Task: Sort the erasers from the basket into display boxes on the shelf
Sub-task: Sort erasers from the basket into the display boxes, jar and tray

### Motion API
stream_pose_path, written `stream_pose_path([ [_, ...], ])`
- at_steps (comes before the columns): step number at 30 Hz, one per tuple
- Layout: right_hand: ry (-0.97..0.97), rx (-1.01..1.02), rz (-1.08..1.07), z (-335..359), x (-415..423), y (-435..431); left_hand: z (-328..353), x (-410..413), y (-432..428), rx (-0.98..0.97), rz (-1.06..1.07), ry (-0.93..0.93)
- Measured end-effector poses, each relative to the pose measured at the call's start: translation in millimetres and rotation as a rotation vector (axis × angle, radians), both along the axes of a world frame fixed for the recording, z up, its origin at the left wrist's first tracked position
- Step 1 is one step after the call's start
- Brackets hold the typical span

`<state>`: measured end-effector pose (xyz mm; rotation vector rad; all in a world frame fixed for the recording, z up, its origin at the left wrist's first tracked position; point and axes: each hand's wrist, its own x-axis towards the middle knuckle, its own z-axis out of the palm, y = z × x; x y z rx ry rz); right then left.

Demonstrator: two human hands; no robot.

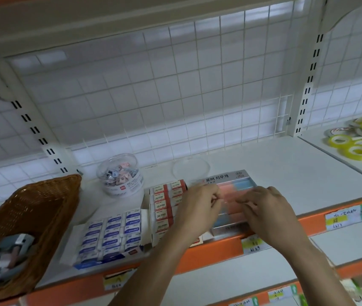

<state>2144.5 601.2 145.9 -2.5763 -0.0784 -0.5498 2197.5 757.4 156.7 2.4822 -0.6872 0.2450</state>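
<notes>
On the shelf, front edge: three display boxes stand side by side on the white shelf point(286, 173), and both hands work over the rightmost one.

Blue-label box point(111, 237): looks full, rows of white-and-blue erasers packed tight; it sits nearest the basket.

Red-label box point(164, 206): also looks well filled with red-and-white erasers, touching the pastel box on its right.

Pastel box point(230, 186): grey box with Korean print, holding pink and pale blue erasers; this is where the sorting is happening now.

Left hand point(197, 206): over the near left part of the pastel box, fingers curled together as if pinching something small; the blur hides whether an eraser is between them, so I cannot tell.

Right hand point(266, 208): over the right part of the same box, fingers bent down toward the erasers, perhaps pressing or straightening a row; whether its grip holds anything I cannot tell.

Basket point(32, 219): wicker, at the left end of the shelf, tilted toward the viewer.

Left in basket point(5, 259): a loose heap of grey, blue and pinkish erasers is there to sort.

Progress, my judgement: well along, two boxes seem done, the third partly filled, the basket not empty.

Bystanders: a clear tub point(120, 175) of small clips behind the boxes, and tape rolls point(358, 140) on the next shelf bay, neither part of the job.
</notes>
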Motion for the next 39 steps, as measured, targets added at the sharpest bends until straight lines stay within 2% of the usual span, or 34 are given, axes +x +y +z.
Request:
stream_pose_path([
  [5,-0.031,0.0,0.113,12.1,8.5,53.1,12.6,-6.6,47.7,0.09,0.098,-0.103],
  [11,-0.051,0.0,0.286,22.7,20.7,133.3,18.0,-12.0,124.5,0.128,0.259,-0.137],
  [14,-0.028,-0.031,0.375,28.3,23.0,175.7,19.4,-17.6,166.5,0.147,0.338,-0.122],
  [18,0.012,0.027,0.479,25.5,26.0,232.4,16.4,-23.4,221.3,0.151,0.435,-0.089],
  [21,0.011,0.004,0.564,26.2,25.5,271.5,16.4,-31.0,258.9,0.215,0.48,-0.049],
  [25,-0.004,-0.076,0.685,26.9,28.9,320.8,19.4,-42.4,307.4,0.191,0.577,-0.047],
  [31,0.077,-0.037,0.762,28.6,42.1,391.0,12.7,-31.9,384.8,0.298,0.676,0.027],
  [36,0.197,-0.334,0.647,25.9,55.2,423.4,7.3,-18.5,409.3,0.338,0.633,0.168],
  [39,0.257,-0.443,0.626,25.9,62.0,432.0,0.1,-9.7,414.2,0.343,0.588,0.201],
])
